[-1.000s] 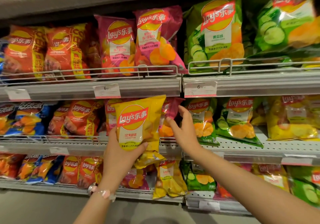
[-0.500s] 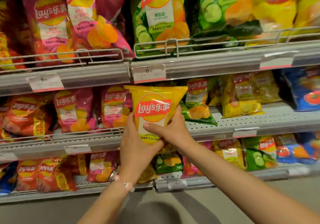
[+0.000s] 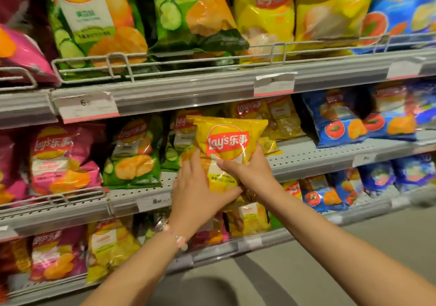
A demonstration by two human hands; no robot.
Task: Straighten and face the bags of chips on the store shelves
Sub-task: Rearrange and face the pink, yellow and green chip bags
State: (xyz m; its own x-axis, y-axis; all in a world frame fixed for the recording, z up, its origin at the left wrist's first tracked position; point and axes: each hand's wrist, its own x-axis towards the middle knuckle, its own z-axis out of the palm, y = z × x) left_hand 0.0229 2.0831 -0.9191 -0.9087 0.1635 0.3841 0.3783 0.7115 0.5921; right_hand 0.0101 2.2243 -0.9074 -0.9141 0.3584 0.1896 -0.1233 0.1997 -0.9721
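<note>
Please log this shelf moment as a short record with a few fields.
held item: yellow bag, logo facing out, upright
left hand: grips the bag's lower left
right hand: grips the bag's lower right
bag position: in front of the middle shelf, not set down
behind it: more yellow bags on that shelf
left neighbour: green bag
right neighbour: blue bags
wrist: bracelet on the left

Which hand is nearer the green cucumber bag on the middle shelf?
Left. The left hand holds the yellow bag's lower left, just right of the green cucumber bag. The right hand grips the yellow bag's right side, farther away.
</note>
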